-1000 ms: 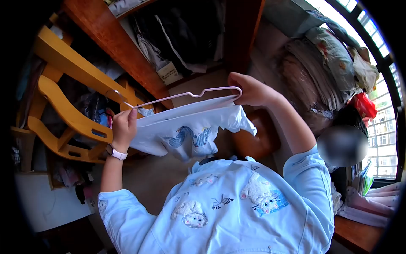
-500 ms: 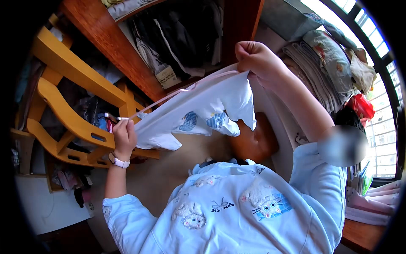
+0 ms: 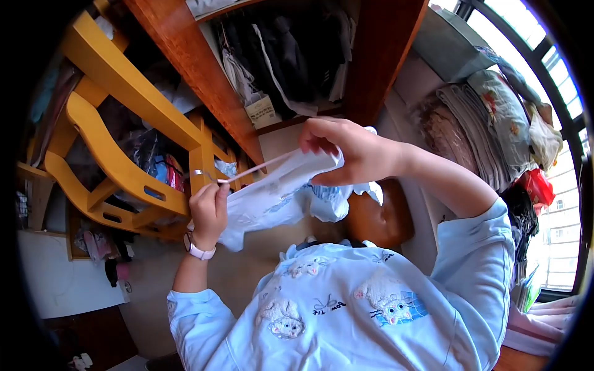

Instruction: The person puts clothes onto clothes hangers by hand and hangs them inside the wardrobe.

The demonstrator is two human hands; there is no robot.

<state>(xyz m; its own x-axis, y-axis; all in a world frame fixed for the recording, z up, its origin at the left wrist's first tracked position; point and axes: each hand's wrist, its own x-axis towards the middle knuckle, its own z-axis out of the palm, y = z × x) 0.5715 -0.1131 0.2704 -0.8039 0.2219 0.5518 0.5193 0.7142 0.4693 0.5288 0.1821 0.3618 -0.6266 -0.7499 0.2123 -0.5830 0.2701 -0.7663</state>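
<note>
My left hand (image 3: 209,211), wearing a watch with a pale band, is closed around a thin pink clothes hanger (image 3: 263,164). A silvery metal hook (image 3: 207,175) sticks out beside its thumb. From the hanger hangs a white garment (image 3: 266,201) with blue prints, bunched and sagging toward the floor. My right hand (image 3: 356,151) is at the garment's far end, its fingers curled over the cloth and its thumb lower down. The hanger's far end is hidden by the cloth and this hand.
A yellow wooden frame (image 3: 133,105) with bagged things stands at the left. Ahead, an open wardrobe (image 3: 387,55) holds dark hanging clothes (image 3: 291,55). A brown stool (image 3: 380,216) sits beyond the garment. Folded bedding (image 3: 476,130) is piled near the barred window (image 3: 563,204) at the right.
My right hand has come down and inward, closer to my left hand, its fist loosening. The garment, stretched wide before, is now bunched. My view has shifted slightly.
</note>
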